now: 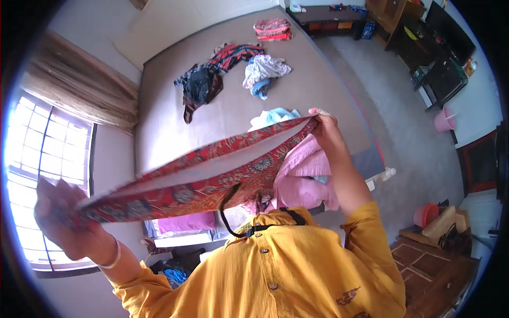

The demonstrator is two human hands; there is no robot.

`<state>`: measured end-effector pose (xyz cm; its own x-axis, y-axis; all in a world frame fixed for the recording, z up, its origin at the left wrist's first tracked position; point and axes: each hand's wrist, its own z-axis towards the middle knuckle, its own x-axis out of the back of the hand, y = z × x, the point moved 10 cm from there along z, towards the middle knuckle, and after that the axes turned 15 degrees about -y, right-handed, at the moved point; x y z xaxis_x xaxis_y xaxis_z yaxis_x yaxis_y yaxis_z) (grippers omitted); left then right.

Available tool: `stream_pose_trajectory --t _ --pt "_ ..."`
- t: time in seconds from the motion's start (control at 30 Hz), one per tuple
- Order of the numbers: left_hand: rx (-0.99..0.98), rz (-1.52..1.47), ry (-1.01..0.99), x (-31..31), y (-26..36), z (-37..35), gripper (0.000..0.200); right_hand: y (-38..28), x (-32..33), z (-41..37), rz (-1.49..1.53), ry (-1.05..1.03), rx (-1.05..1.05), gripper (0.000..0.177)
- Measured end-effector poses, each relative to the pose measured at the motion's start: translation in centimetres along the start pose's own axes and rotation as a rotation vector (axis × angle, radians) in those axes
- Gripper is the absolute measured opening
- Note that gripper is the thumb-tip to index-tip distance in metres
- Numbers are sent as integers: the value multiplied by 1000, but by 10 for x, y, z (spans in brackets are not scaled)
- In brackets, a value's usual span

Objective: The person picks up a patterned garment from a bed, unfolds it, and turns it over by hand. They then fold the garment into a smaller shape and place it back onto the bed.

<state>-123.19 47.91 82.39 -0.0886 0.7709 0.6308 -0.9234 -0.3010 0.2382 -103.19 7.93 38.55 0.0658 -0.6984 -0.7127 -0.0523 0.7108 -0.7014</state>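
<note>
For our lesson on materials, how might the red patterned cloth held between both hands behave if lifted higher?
The red patterned cloth is probably floppy: its two edges gape apart between the left hand and the right hand. It seems light for its size, as each hand grips only one end.

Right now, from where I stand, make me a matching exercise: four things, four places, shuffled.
Things
1. Red patterned cloth
2. Folded pink-and-red pile
3. Pink bucket
4. Curtain

Places
A. Near the wall, on the right side of the view
B. Stretched between the left hand and right hand
C. Beside the window
D. Toward the far end of the bed

Pairs: 1-B, 2-D, 3-A, 4-C
</note>
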Motion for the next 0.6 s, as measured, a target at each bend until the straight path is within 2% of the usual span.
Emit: stream_pose_trajectory --t 0.07,0.1,0.13,0.17,0.23,0.27,0.3,0.33,0.43,0.47,0.53,0.57,0.6 --pt "22 -323 -21 -12 -2 -15 30 -7 22 17 16 -63 -3 15" --pt "82 -329 178 -15 -2 -30 20 -17 22 28 19 -101 1 17" --pt "83 -487 28 -38 2 -20 18 -29 9 29 -43 -117 -59 23" --pt "-68 -597 9 -47 9 -15 17 -34 5 32 -8 -40 -87 24" --pt "-74 -790 -256 -96 27 16 21 -38 4 51 -86 16 -144 20" --pt "-36 -954 -249 -118 37 25 18 -51 -14 53 -299 64 -127 16" --pt "-93 -1091 -444 -140 50 34 13 -54 -27 62 -370 6 -96 14" --pt "-122 -1207 -556 -157 62 32 12 -55 -37 70 -440 -52 -68 13" --pt "-191 -1339 -619 -173 74 28 17 -63 -104 66 -594 -260 5 16" --pt "-173 -1120 -546 -167 61 31 17 -64 -140 53 -625 -348 27 18" --pt "131 -1007 -416 -180 12 19 16 -67 -214 17 -725 -531 101 23" --pt "175 -845 -333 -183 -10 11 16 -71 -249 -8 -790 -623 161 27" --pt "332 -839 -325 -193 -32 0 15 -70 -270 -27 -857 -661 164 28"
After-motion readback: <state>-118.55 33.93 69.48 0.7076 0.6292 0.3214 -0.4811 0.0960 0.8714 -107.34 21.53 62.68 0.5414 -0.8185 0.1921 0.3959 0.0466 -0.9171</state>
